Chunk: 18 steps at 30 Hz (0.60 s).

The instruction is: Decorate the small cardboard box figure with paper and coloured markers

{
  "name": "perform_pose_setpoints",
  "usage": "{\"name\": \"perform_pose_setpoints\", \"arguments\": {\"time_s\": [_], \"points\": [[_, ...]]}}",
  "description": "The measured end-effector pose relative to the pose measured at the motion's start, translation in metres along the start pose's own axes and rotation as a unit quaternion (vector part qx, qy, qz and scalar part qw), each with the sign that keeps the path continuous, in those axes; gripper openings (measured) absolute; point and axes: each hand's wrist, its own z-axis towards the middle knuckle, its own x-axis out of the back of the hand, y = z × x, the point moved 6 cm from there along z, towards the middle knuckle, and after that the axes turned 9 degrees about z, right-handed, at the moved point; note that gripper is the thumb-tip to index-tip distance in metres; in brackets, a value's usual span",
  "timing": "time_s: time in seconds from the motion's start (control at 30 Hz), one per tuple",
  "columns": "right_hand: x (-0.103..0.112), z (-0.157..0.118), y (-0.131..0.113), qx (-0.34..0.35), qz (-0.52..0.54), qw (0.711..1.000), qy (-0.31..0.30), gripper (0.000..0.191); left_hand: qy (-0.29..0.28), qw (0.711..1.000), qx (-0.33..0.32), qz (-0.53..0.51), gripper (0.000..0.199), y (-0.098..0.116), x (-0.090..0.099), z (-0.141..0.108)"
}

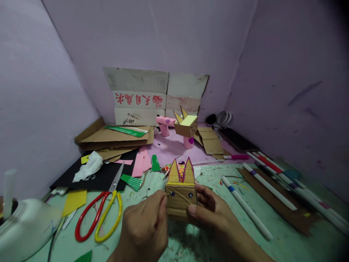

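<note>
"Table [234,243] underneath, hands above: how do they stand?"

"The right hand [215,211] pinches the box [181,209] by its right side, thumb on the front. The left hand [144,222] is curled, fingertips at the left edge; whether it pinches that edge or something thin, I cannot tell."

"So the box is between them?"

"Yes, over the near middle of the table."

"How would you work it well?"

"I'd let the right hand steady it lightly, since cardboard like that probably dents under a hard thumb, and leave the finer moves to the left. I'd also brace both wrists."

"And its looks?"

"Plain brown, front face towards us. Two tall, pointed ears [188,173] rise from the far edge, yellowish with purple outlines. Below them a yellow strip [180,183] runs left to right. Then two dark eyes [190,195], set well apart."

"Anything smaller?"

"A thin line [184,197] slants across the face between the eyes. Crease or strand, I can't say."
</note>
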Motion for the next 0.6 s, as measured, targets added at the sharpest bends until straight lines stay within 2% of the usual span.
{"name": "perform_pose_setpoints", "arguments": {"time_s": [0.6], "points": [[0.0008, 0.0005, 0.001, 0.002, 0.0, 1.0, -0.003, 0.059, -0.01, 1.0, 0.002, -0.012, 0.015, 0.0005, -0.0027, -0.0017]]}}
